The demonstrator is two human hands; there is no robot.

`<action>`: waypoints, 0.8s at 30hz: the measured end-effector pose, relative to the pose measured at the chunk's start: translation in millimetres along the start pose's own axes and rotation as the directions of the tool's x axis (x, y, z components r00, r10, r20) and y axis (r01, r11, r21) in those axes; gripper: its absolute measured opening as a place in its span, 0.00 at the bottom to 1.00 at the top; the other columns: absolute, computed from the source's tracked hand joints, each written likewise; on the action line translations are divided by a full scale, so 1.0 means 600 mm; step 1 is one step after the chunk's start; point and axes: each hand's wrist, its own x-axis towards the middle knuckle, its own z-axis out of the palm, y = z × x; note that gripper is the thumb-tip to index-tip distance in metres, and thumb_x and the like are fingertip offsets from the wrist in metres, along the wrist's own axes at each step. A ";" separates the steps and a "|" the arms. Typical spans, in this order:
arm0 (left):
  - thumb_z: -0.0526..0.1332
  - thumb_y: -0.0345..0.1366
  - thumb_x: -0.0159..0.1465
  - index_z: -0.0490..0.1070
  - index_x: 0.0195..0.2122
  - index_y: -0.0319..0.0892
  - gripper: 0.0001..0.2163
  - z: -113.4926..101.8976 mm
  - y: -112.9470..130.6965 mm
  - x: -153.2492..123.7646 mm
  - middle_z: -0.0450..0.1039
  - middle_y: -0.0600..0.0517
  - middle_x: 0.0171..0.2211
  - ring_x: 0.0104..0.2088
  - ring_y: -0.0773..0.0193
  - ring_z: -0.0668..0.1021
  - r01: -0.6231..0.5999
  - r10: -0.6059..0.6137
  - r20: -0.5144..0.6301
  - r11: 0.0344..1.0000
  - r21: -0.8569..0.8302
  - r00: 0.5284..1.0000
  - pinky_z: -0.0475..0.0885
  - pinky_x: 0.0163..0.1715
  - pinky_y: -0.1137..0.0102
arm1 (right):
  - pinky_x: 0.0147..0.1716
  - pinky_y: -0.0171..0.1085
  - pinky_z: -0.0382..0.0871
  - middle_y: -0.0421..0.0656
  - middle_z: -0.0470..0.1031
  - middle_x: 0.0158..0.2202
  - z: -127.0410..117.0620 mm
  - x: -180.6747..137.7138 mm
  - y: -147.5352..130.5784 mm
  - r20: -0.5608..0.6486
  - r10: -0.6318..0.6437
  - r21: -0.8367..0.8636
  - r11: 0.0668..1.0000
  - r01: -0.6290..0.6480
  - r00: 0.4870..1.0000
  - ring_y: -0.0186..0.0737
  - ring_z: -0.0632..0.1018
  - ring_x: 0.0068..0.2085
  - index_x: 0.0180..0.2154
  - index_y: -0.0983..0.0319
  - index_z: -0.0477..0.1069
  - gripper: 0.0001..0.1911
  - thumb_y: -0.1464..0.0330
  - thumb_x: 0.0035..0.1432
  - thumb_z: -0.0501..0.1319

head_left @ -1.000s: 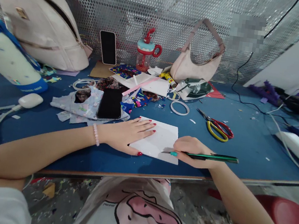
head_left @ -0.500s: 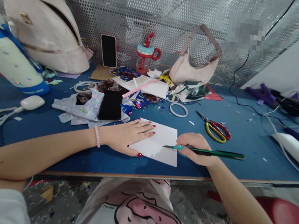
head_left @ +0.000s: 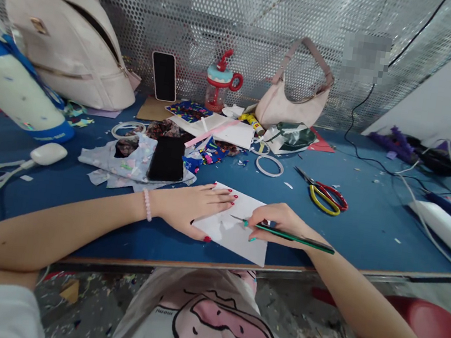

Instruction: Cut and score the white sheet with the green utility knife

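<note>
On the blue table a white piece of paper (head_left: pixel 240 240) lies at a slant near the front edge. My left hand (head_left: pixel 192 209) rests flat on its left part, fingers stretched out. Closed in a pinch, my right hand (head_left: pixel 278 224) holds a slim green craft knife (head_left: pixel 299 239) above the right part of the paper. The thin pointed metal tip is directed left toward the left fingers; whether it touches the paper I cannot tell. The right palm covers part of the paper's right edge.
Scissors (head_left: pixel 324 197) with red and yellow handles lie beyond my right hand. A dark phone (head_left: pixel 167 160) sits on fabric scraps (head_left: pixel 126 158). Behind stand a backpack (head_left: pixel 75 47), a red cup (head_left: pixel 217 86) and a handbag (head_left: pixel 295 109). A white tape roll (head_left: pixel 269 165) lies mid-table.
My right hand has moved left over the paper, and the knife now slants, its rear end lower. The paper has turned slightly, its right side nearer the table edge. My left hand stays flat.
</note>
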 end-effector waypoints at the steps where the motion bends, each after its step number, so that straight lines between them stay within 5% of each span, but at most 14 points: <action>1: 0.53 0.55 0.63 0.44 0.68 0.31 0.40 0.000 0.001 0.000 0.42 0.39 0.68 0.69 0.53 0.45 0.012 -0.012 0.000 1.000 -0.001 1.000 0.35 0.66 0.58 | 0.26 0.28 0.66 0.44 0.77 0.28 0.000 -0.002 0.002 -0.038 -0.014 -0.010 1.000 0.013 0.999 0.32 0.76 0.28 0.33 0.64 0.72 0.09 0.64 0.61 0.61; 6: 0.52 0.54 0.64 0.45 0.67 0.28 0.40 -0.002 0.004 0.001 0.41 0.37 0.68 0.68 0.53 0.46 0.071 -0.071 -0.026 0.997 0.007 0.997 0.38 0.66 0.59 | 0.20 0.29 0.64 0.39 0.73 0.23 0.005 -0.009 0.012 -0.366 0.022 0.031 0.999 -0.012 0.930 0.30 0.72 0.20 0.32 0.62 0.70 0.06 0.67 0.62 0.59; 11: 0.51 0.51 0.65 0.46 0.66 0.26 0.38 -0.004 0.005 0.001 0.40 0.36 0.68 0.68 0.52 0.46 0.100 -0.099 -0.032 0.995 0.030 0.995 0.39 0.66 0.58 | 0.18 0.32 0.61 0.36 0.66 0.18 0.005 -0.003 0.020 -0.714 0.186 0.123 0.982 -0.141 0.674 0.30 0.66 0.18 0.32 0.60 0.71 0.12 0.61 0.64 0.55; 15: 0.51 0.50 0.66 0.45 0.67 0.29 0.36 -0.005 0.005 0.001 0.39 0.39 0.68 0.68 0.52 0.45 0.085 -0.084 -0.031 0.996 0.041 0.996 0.38 0.66 0.58 | 0.25 0.34 0.66 0.37 0.68 0.22 -0.001 0.004 0.041 -0.784 0.345 0.231 0.934 -0.273 0.516 0.34 0.70 0.24 0.33 0.58 0.72 0.11 0.59 0.62 0.58; 18: 0.52 0.50 0.66 0.44 0.68 0.31 0.36 -0.005 0.006 0.002 0.40 0.40 0.68 0.68 0.51 0.44 0.083 -0.082 -0.022 0.996 0.044 0.996 0.38 0.66 0.57 | 0.38 0.39 0.71 0.40 0.75 0.32 0.001 0.003 0.063 -0.703 0.461 0.339 0.886 -0.316 0.541 0.40 0.76 0.36 0.40 0.56 0.70 0.11 0.58 0.57 0.61; 24: 0.53 0.51 0.65 0.46 0.67 0.32 0.36 -0.006 0.007 0.002 0.42 0.41 0.68 0.68 0.50 0.45 0.095 -0.094 -0.021 0.995 0.043 0.995 0.38 0.66 0.56 | 0.48 0.45 0.68 0.43 0.76 0.44 0.011 -0.001 0.076 -0.440 0.511 0.378 0.851 -0.364 0.739 0.44 0.77 0.44 0.45 0.55 0.68 0.14 0.58 0.59 0.60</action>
